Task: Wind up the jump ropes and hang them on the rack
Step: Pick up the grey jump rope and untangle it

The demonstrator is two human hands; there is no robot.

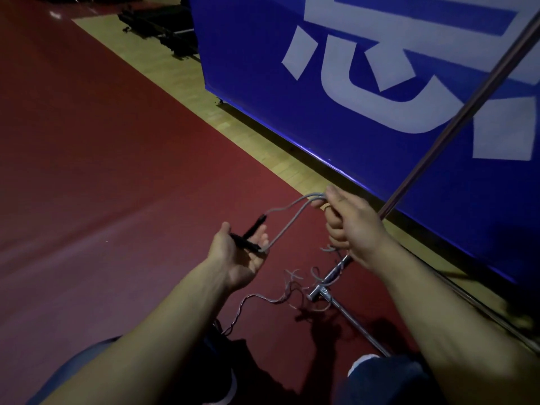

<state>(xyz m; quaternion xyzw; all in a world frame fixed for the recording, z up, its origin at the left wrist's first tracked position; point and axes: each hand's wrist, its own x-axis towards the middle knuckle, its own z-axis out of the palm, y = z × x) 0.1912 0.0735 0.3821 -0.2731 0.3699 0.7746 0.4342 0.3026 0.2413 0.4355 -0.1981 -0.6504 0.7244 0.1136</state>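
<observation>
A grey jump rope (pixel 287 225) runs in two strands between my hands. Its two black handles (pixel 248 233) lie crossed on my left hand (pixel 241 254), which is palm up with relaxed fingers. My right hand (pixel 349 223) grips the rope's doubled strands, fingers curled round them, above the rack's base. More thin ropes (pixel 280 296) lie tangled on the red floor by the rack foot. The rack's metal pole (pixel 455 124) slants up to the top right from its chrome base joint (pixel 324 283).
A large blue board with white characters (pixel 380 83) stands close on the right, on a strip of wooden floor. Dark equipment (pixel 163 27) sits far back. The rack's floor bar (pixel 362 328) runs toward my feet. Red floor (pixel 102 171) stretches left.
</observation>
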